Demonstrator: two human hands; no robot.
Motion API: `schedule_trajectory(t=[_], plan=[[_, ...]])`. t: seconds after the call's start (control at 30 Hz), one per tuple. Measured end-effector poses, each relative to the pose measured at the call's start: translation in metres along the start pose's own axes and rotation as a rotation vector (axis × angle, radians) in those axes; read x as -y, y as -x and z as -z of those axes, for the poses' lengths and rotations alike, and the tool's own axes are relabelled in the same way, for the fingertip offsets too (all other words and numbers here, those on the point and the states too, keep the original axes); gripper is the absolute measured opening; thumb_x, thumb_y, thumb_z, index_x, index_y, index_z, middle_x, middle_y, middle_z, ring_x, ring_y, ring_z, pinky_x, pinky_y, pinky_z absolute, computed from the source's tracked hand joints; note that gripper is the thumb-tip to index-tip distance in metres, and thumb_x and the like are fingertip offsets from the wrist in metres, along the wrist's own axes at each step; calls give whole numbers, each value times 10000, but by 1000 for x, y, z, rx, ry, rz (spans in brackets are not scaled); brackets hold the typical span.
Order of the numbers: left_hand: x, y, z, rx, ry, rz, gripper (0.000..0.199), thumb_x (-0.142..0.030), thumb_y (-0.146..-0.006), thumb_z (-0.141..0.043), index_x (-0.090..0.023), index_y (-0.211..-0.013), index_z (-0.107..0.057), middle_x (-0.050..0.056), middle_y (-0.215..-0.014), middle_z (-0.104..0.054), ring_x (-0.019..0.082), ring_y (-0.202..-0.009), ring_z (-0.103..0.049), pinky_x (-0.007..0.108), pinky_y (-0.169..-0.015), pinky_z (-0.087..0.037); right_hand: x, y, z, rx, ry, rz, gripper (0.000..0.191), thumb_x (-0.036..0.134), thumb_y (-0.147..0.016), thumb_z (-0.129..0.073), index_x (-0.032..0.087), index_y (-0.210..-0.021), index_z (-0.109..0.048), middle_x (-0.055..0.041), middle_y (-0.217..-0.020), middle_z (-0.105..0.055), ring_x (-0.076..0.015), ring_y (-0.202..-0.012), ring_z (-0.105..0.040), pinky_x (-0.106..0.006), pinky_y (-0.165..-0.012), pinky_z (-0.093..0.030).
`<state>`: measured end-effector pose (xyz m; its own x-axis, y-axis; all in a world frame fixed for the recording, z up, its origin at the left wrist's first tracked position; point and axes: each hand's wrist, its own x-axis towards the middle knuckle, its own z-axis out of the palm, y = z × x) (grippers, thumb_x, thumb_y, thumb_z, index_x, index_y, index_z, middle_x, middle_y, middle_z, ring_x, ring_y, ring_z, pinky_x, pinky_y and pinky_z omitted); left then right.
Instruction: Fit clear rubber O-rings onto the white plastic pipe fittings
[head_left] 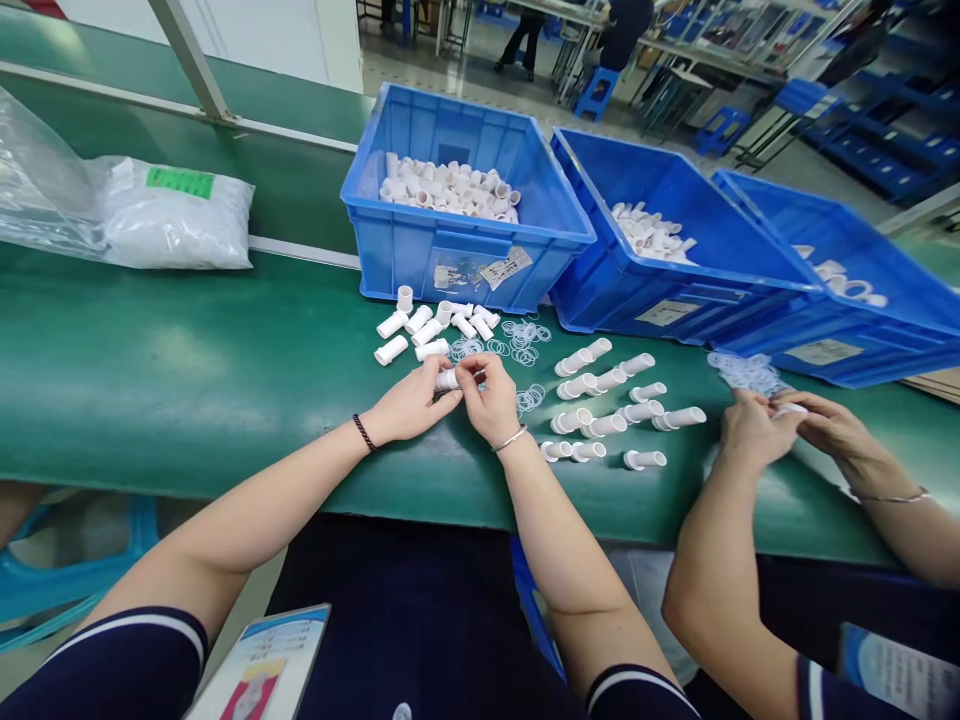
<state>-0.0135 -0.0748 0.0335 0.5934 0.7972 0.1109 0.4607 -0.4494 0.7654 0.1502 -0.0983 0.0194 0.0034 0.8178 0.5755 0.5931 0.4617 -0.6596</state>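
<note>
My left hand (414, 402) is closed round a short white plastic tube (447, 380) just above the green work surface. At the tube's right end, the fingers of my right hand (486, 398) are pinched together; whether they also hold a thin ring there is hidden. Beyond my hands lie several loose white tubes (391, 349), some upright and some on their sides. Clear thin rings (466, 348) are heaped beside them, with another small pile (529, 399) right of my right hand. Farther right, several longer white tubes with collars (576, 420) stand in loose rows.
Three blue bins (465, 245) holding white plastic parts line the back of the green table (187, 400). A clear bag of white pieces (176, 220) lies at the back left. At the right, a co-worker's hands (757, 430) handle a white part near more clear rings (746, 373).
</note>
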Motion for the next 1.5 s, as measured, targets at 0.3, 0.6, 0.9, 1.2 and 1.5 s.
schedule_trajectory(t=[0.3,0.6,0.9,1.2,1.5], plan=[[0,-1,-1,52,-117,-34,157,-342,-924,-371,-191,-940,-413,88,-923,-562,248,-847,-563,363,-699,-419,-2,0,-1,-1,-120,-50,71,277,-895,-562,218,-935,-569,-20,-869,-633,-140,-758,-595,-298,-713,-501],[3,2,2,-46,-162,-271,132,-212,-770,-496,-190,-887,-438,68,-874,-540,223,-822,-527,363,-727,-435,-4,-7,0,87,-695,-529,286,359,-690,-778,217,-841,-582,12,-825,-613,-116,-681,-560,-263,-620,-473],[0,-3,-1,-144,295,-136,198,-215,-826,-471,-176,-1019,-491,38,-950,-574,160,-842,-532,310,-778,-430,7,-12,3,94,-924,-711,349,433,-657,-802,209,-790,-570,48,-704,-547,-73,-566,-467,-209,-522,-393],[1,-11,0,-16,943,236,150,-287,-790,-536,-170,-864,-478,-39,-653,-438,69,-540,-391,203,-503,-273,1,-8,8,288,-693,-448,285,430,-746,-734,209,-888,-622,5,-849,-589,-122,-770,-548,-272,-711,-473],[-4,-11,2,-3,1197,394,104,-227,-791,-537,-175,-775,-449,-19,-655,-498,75,-524,-451,197,-495,-342,2,-6,1,54,-128,-49,81,303,-838,-635,223,-830,-641,-46,-903,-541,-180,-859,-542,-320,-684,-490]])
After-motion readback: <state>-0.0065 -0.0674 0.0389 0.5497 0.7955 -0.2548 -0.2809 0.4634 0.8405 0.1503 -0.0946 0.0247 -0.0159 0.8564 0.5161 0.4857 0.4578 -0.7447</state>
